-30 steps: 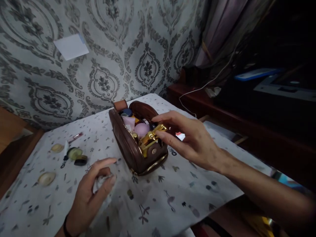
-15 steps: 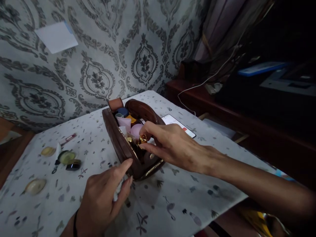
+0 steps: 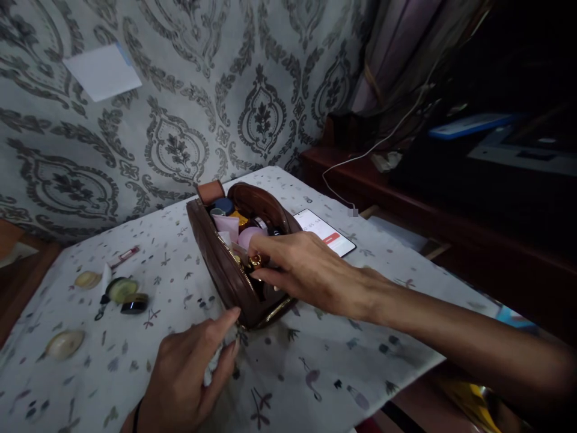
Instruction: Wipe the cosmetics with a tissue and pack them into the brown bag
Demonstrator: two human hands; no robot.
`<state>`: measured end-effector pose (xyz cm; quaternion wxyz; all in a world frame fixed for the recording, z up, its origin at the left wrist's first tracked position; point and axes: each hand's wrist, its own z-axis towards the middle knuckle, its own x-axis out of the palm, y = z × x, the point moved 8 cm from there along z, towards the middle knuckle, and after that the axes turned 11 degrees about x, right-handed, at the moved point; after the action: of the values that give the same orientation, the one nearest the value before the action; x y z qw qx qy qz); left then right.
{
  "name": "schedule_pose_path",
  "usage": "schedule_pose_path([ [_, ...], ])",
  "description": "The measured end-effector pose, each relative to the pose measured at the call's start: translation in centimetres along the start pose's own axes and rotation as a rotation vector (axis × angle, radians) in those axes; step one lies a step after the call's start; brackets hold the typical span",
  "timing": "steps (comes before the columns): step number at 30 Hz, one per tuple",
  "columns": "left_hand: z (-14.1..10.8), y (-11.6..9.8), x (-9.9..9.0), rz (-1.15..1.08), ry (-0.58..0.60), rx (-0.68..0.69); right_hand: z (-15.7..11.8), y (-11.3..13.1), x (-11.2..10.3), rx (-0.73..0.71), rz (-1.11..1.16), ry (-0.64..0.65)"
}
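A brown zippered toiletry bag stands open on the table, packed with bottles, jars and a pale pink tube. My right hand reaches into its near end, thumb and fingers closed on a small item with a shiny gold cap; the item's lower part is hidden in the bag. At the bag's near left corner is my left hand, its index fingertip by the leather. A crumpled white tissue shows between its thumb and fingers.
On the left lie a yellowish round container, an open green jar, a dark lid, a slim pink tube and a pale oval item. A lit phone lies right of the bag. Patterned cloth hangs behind.
My right hand has moved slightly left and lower into the bag, with the gold-capped item deeper inside. More of the phone's screen shows. My left hand has barely moved.
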<state>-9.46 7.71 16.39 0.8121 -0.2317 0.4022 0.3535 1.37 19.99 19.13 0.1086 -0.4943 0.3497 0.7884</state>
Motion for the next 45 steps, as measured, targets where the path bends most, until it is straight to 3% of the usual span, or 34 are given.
schedule_pose_path([
  [8, -0.6, -0.1, 0.5, -0.01, 0.041, -0.009, 0.3, 0.4, -0.6, 0.022, 0.028, 0.027],
  [19, -0.9, -0.8, 1.6, -0.02, 0.071, 0.044, 2.0, 0.9, 0.5, 0.064, -0.103, 0.125],
  [32, -1.9, -0.2, 2.5, -0.068, 0.074, 0.003, 2.1, -0.1, 1.4, 0.253, -0.217, 0.034],
  [45, -2.9, 0.1, 2.2, -0.094, 0.061, -0.03, 1.8, 0.4, 1.0, 0.198, -0.194, 0.076],
])
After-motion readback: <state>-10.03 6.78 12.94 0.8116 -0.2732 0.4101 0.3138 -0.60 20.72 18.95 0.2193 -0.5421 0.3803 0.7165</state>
